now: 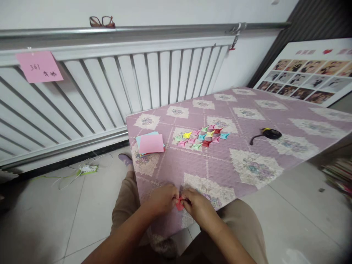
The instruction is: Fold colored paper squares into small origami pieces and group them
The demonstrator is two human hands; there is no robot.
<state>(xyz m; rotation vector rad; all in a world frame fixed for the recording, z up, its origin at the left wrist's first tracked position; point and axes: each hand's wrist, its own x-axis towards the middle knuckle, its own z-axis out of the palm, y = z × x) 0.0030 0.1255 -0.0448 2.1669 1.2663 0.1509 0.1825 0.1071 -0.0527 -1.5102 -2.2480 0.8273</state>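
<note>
A small folded piece of red paper (179,204) is pinched between both hands near the front edge of the table. My left hand (164,198) grips its left side, fingers closed. On its right side, the thumb and fingers of my right hand (198,205) are closed on it. Beyond the hands, several small folded paper pieces (202,137) in pink, green, yellow, blue and red lie in rows on the patterned tablecloth (181,165). A stack of coloured paper sheets (151,143), pink on top, rests near the table's left edge.
A black coiled item (272,134) lies on the table's right part. A photo board (308,75) leans at the back right. Behind the table runs a white radiator (154,77) with a pink note (40,67). Glasses (102,22) sit on the pipe above.
</note>
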